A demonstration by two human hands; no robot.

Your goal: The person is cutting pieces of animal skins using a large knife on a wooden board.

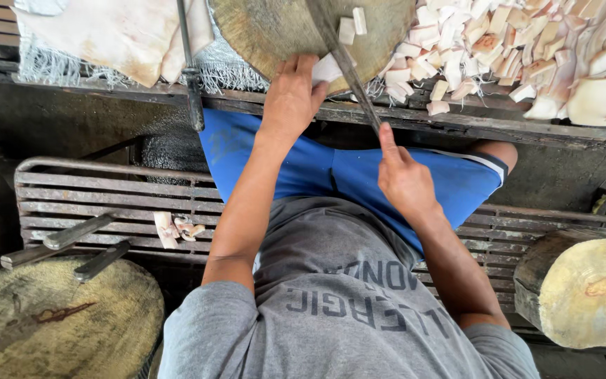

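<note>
Grey cotton shirt [345, 309]; right hand [405, 179] grips long knife [345, 63] over round wooden block [268, 28].

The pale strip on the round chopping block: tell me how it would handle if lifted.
The pale strip under the left hand looks soft and probably bends. Its wet sheen suggests it is slippery. It seems light, like the cut pieces piled nearby.

Both bare arms reach forward from grey short sleeves, elbows bent outward. The left hand [290, 98] lies palm down, fingers stretched forward and pressed flat, wrist straight. The right hand [402, 177] sits nearer the body, curled into a closed grip, its index finger extended straight forward along what it holds
</note>
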